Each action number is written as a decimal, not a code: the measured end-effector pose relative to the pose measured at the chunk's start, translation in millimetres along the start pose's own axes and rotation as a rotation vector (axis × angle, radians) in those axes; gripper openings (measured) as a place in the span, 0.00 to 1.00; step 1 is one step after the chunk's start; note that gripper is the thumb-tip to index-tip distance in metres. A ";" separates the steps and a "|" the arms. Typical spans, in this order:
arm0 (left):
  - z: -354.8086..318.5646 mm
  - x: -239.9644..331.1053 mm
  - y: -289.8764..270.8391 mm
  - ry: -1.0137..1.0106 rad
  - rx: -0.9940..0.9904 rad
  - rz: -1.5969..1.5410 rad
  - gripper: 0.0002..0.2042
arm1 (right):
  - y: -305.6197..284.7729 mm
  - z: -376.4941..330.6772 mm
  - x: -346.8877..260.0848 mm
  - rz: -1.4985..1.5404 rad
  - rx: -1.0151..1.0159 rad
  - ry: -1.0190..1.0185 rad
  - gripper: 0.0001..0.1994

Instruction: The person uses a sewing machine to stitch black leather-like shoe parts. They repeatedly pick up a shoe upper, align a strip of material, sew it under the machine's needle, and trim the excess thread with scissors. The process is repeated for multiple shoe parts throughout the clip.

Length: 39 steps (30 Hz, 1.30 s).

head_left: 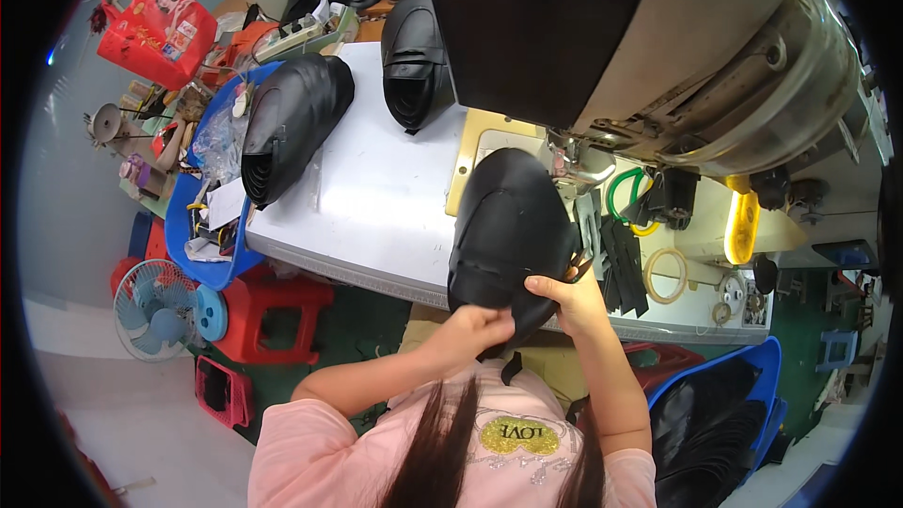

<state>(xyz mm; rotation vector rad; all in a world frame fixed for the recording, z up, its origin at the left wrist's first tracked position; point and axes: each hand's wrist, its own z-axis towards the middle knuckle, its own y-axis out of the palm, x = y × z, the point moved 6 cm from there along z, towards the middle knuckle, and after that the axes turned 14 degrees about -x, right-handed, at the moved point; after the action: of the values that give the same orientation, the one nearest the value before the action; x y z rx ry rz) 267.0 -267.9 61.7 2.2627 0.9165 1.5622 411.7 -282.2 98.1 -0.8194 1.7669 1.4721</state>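
Observation:
A black leather shoe upper (513, 226) lies in front of the sewing machine (588, 155), its far end close to the needle area. My right hand (569, 296) grips its right edge, thumb on top; a small dark pointed thing shows by the fingers, too small to name. My left hand (475, 331) pinches the near edge of the same piece, fingers pressed together. Farther back on the white table (376, 188), a stack of black uppers (296, 122) rests at the left, and another stack (414, 56) stands beside the machine head.
Black strips (621, 263) and a cream ring (665, 276) lie right of the machine. A blue bin (720, 404) full of black pieces stands at my right. Leftward are blue baskets (202, 254), a red stool (273, 315), a fan (155, 310) and a red bag (158, 30).

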 end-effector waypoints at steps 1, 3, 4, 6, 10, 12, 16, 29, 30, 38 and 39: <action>-14.2 9.0 5.4 0.046 -0.099 0.240 0.09 | -2.2 0.1 -1.0 -0.017 -0.002 0.000 0.25; -44.3 56.3 22.9 0.482 -0.018 0.951 0.08 | -3.1 0.5 -4.4 -0.015 -0.014 0.026 0.25; -52.0 71.3 26.4 0.716 0.120 1.187 0.09 | -2.7 0.7 -4.2 -0.014 -0.021 0.040 0.25; -59.0 91.1 31.2 0.997 0.334 1.584 0.13 | -2.5 1.2 -3.4 -0.021 -0.008 0.030 0.24; -33.2 110.8 36.5 0.988 0.215 1.812 0.15 | 3.2 3.5 -5.0 -0.030 -0.039 0.016 0.24; -30.6 110.1 35.7 1.004 0.174 1.829 0.15 | 5.3 1.5 -10.2 -0.052 -0.037 0.013 0.23; -30.4 112.1 28.5 1.068 0.154 1.775 0.14 | 4.5 -2.8 -9.9 -0.022 -0.009 0.014 0.23; -29.6 112.1 26.5 1.069 0.171 1.747 0.13 | 4.1 -1.0 -11.0 -0.038 -0.020 0.010 0.21; -29.3 111.1 25.8 1.068 0.168 1.754 0.13 | 3.6 -1.2 -11.1 -0.052 -0.010 0.008 0.20; -32.4 107.3 29.5 0.995 0.170 1.719 0.18 | 8.3 4.1 -17.5 -0.063 0.004 -0.001 0.17; -32.3 105.0 26.2 1.005 0.168 1.742 0.18 | 11.0 5.6 -20.5 -0.058 -0.002 -0.004 0.17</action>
<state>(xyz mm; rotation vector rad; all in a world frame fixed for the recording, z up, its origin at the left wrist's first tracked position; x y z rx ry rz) 271.3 -228.2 167.3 2.0903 -1.5240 3.3328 414.9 -274.1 120.4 -0.8609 1.7251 1.4372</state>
